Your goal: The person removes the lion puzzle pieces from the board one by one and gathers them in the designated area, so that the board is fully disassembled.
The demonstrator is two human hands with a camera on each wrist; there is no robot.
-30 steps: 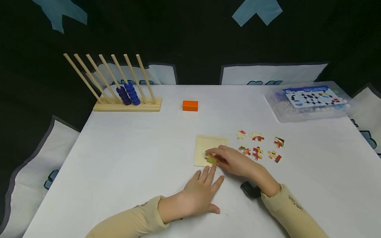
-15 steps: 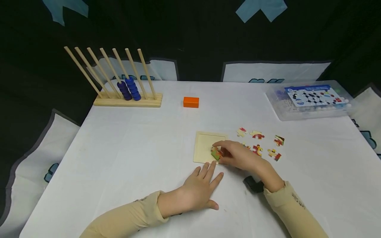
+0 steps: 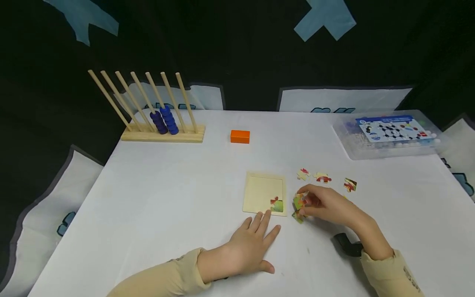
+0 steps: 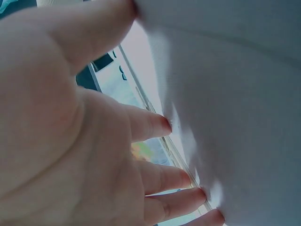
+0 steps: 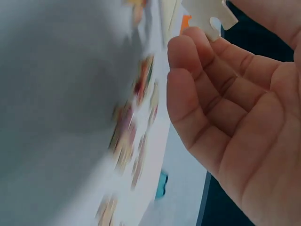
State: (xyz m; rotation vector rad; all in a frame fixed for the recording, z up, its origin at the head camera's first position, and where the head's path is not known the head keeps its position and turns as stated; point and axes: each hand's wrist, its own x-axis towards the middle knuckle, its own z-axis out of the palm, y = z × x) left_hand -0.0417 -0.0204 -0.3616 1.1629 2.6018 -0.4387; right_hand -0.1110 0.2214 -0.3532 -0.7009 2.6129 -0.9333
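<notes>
A square wooden puzzle tray [image 3: 256, 194] lies on the white table, with a green and red puzzle piece [image 3: 277, 205] in its near right corner. My left hand [image 3: 245, 249] rests on the table with fingers spread, fingertips at the tray's near edge. To the right of the tray, my right hand [image 3: 328, 206] pinches a green and orange puzzle piece [image 3: 298, 201]; its pale wooden underside shows in the right wrist view. Another puzzle piece [image 3: 297, 217] appears just below it, by the thumb. Several loose pieces, such as a red and yellow puzzle piece [image 3: 322, 177], lie beyond the right hand, which hides some of them.
An orange block [image 3: 240, 136] stands beyond the tray. At the back left is a wooden peg abacus [image 3: 163, 136] with blue beads on two rods. A clear plastic box [image 3: 389, 150] with a printed card occupies the back right.
My right hand has lifted away from the tray and moved right, carrying a puzzle piece. The tray's near right corner, with a piece in it, is now visible. My left hand stays in place.
</notes>
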